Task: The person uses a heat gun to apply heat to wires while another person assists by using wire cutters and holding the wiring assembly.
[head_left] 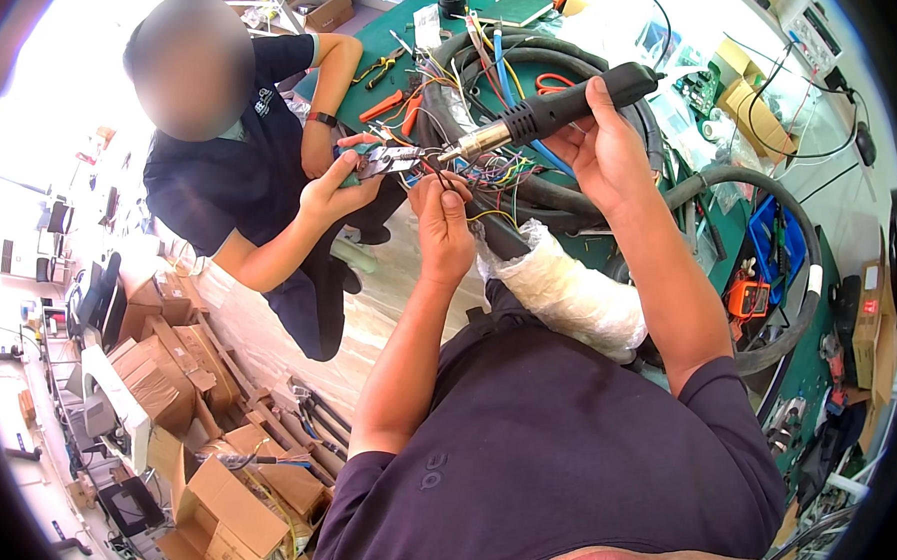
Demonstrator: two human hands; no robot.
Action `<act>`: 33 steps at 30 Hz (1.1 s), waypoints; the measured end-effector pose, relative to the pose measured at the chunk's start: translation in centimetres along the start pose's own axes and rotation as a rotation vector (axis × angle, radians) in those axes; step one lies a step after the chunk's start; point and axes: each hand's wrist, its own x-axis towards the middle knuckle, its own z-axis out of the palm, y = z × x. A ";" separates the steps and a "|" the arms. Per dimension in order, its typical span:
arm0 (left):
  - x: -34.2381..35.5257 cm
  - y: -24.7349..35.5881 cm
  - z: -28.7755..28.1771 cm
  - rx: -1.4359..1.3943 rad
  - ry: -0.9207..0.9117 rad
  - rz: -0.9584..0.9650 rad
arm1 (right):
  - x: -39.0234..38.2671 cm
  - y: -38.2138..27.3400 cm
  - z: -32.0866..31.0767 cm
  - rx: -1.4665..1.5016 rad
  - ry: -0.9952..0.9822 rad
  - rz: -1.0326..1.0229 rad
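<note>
My right hand (605,145) holds a black heat gun (571,104) by its body. The gun's metal nozzle (477,140) points left, with its tip close above thin wires. My left hand (445,225) pinches a thin dark wire (446,177) just below the nozzle tip. Around it, many coloured wires (509,169) fan out from a thick black cable (502,236). From the left, a co-worker's hand (337,193) holds wire strippers (391,160), whose jaws are at the same wires; whether they are gripping one I cannot tell.
Coiled black cable (558,37) lies on the green table (382,28). Plastic-wrapped cable (569,290) rests against my body. Orange-handled pliers (383,107) are near the co-worker (254,188). A blue tray (767,234) and an orange meter (748,298) sit right; cardboard boxes (229,520) lie lower left.
</note>
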 end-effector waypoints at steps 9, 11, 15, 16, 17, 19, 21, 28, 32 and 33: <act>-0.1 -0.1 0.1 -0.016 0.024 0.000 | -1.6 -0.7 -2.1 0.007 0.012 -0.003; -0.2 -0.1 0.0 -0.027 0.017 -0.011 | -1.8 -0.8 -2.5 0.030 0.032 0.001; -0.1 0.0 -0.1 -0.016 0.004 -0.003 | -2.1 -0.9 -3.1 0.045 0.038 -0.003; -0.1 -0.1 -0.1 -0.019 0.005 -0.003 | -2.2 -0.9 -3.1 0.043 0.043 -0.002; -0.1 -0.1 -0.1 -0.023 0.005 -0.003 | -2.2 -0.9 -3.1 0.040 0.047 0.000; -0.1 -0.1 -0.1 -0.029 0.006 -0.005 | -2.4 -0.9 -3.1 0.036 0.058 -0.001; -0.2 -0.1 0.0 -0.029 0.012 -0.013 | -2.5 -0.8 -3.2 0.034 0.068 -0.002; -0.2 0.2 -0.2 -0.013 0.022 -0.016 | -2.7 -0.7 -3.4 0.050 0.064 0.000; -0.5 -0.1 -0.2 -0.037 0.018 -0.053 | -2.8 -0.7 -3.4 0.050 0.069 0.005; -0.5 -0.2 -0.2 -0.044 0.017 -0.060 | -2.8 -0.7 -3.5 0.051 0.073 0.005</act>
